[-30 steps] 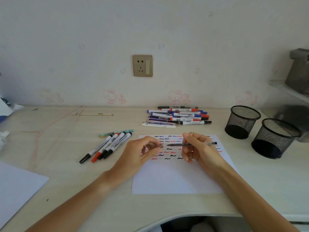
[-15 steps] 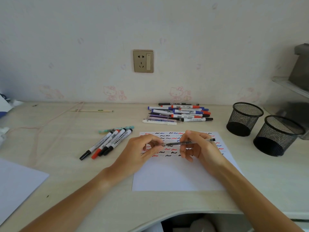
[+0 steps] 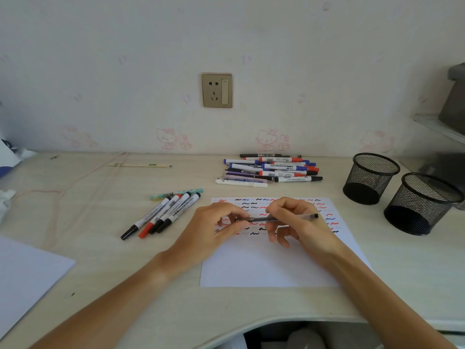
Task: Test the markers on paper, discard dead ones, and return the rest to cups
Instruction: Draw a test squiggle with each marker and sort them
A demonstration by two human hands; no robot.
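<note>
— Nearest the desk's front edge, what do you see?

— Two bare forearms reaching over the pale wooden desk (image 3: pixel 402 273) onto a white sheet of paper (image 3: pixel 266 265), whose far half is covered in short red, blue and black squiggles.

— And the hands?

— Both are just above the squiggles. The right hand (image 3: pixel 299 222) has its thumb and fingers curled round a slim clear-barrelled black pen (image 3: pixel 276 218), held level, its black end cap sticking out to the right. The left hand (image 3: pixel 214 225) pinches the pen's other end between thumb and forefinger.

— What lies left of the paper?

— Four white markers with black and red caps (image 3: pixel 163 215) side by side, and a thin teal pen (image 3: pixel 176 193) just behind them.

— Further back?

— A loose pile of white markers with blue, red and black caps (image 3: pixel 270 170), beyond the paper's far edge. Off to the right stand two black wire-mesh cups (image 3: pixel 400 192), close together.

— On the wall?

— A bronze socket plate (image 3: pixel 217 90).
</note>
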